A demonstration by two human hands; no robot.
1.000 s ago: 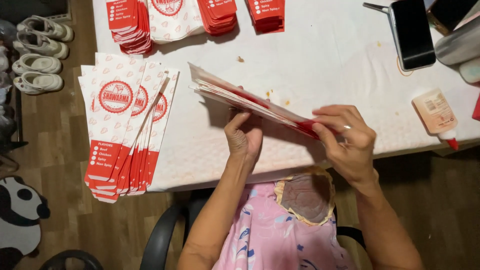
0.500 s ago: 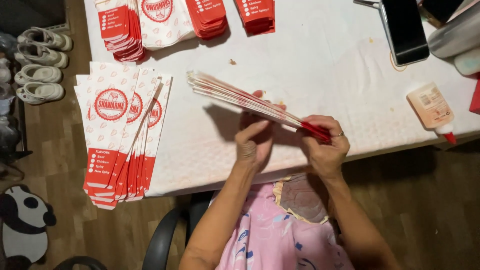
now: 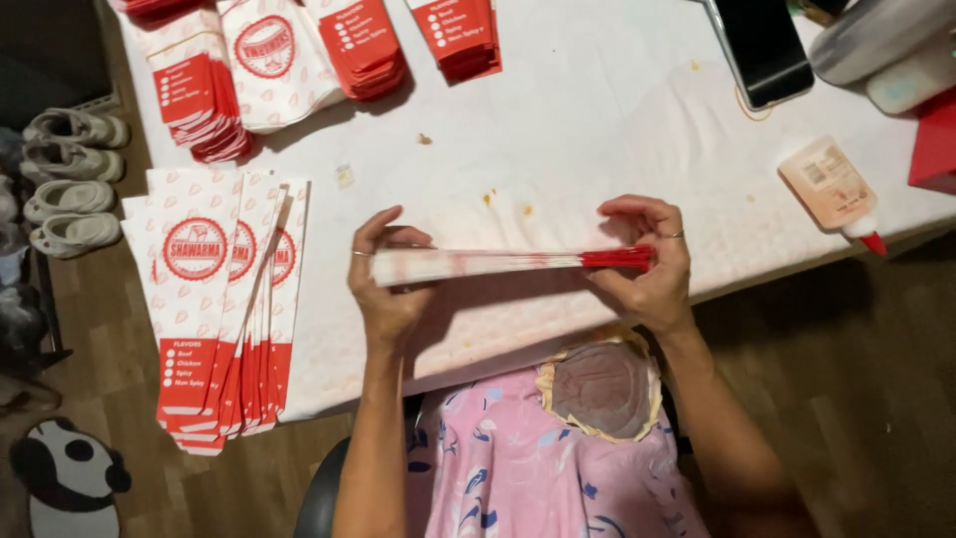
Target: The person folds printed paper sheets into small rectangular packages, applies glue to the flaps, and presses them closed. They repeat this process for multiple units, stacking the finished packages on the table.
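A stack of flat red-and-white paper sleeves (image 3: 498, 263) stands on its edge, level across the white table (image 3: 597, 120), held between both hands. My left hand (image 3: 386, 289) grips its white end. My right hand (image 3: 647, 264) pinches its red end. Only the thin edges of the sleeves show. A fanned pile of the same sleeves (image 3: 214, 299) lies flat at the table's left front corner, apart from my left hand.
More piles of sleeves (image 3: 299, 60) lie along the far edge. A black phone (image 3: 762, 45) and a glue bottle with a red tip (image 3: 832, 189) lie at the right. Shoes (image 3: 70, 179) sit on the wooden floor at the left.
The stack has turned from a slant to level. My left hand has moved left to its white end. The fanned edges have closed into a tight bundle.
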